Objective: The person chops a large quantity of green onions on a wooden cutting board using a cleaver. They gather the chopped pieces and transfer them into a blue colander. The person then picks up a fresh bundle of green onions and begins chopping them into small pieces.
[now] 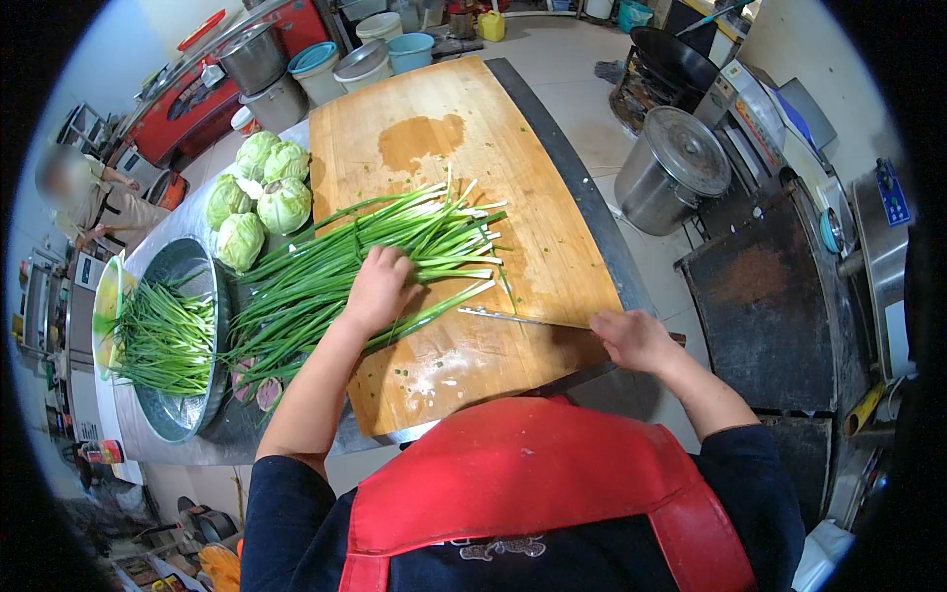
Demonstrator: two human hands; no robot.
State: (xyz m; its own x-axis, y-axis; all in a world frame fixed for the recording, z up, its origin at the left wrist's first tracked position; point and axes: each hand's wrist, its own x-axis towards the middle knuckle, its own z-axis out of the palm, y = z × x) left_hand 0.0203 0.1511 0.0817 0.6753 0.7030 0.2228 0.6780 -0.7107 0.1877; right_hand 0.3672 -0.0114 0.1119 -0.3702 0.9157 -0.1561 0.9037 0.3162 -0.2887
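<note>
A large pile of green onions (348, 270) lies across the wooden cutting board (429, 89), white root ends toward the right and green tops over the board's left edge. My left hand (382, 285) is curled over the stalks near the pile's front side; its fingertips are partly hidden. At the board's right front edge, my right hand (636, 339) grips a knife (518, 318). Its thin blade, seen nearly edge-on, points left over the board, just in front of the root ends. A piece of the handle shows beyond my fist.
Left of the board stand several cabbages (285, 206) and a metal basin (222, 325) holding more green onions (166, 340). Purple-pink vegetables (268, 392) lie beside the basin. A lidded steel pot (669, 170) stands right of the table. Another person (111, 196) is at the far left.
</note>
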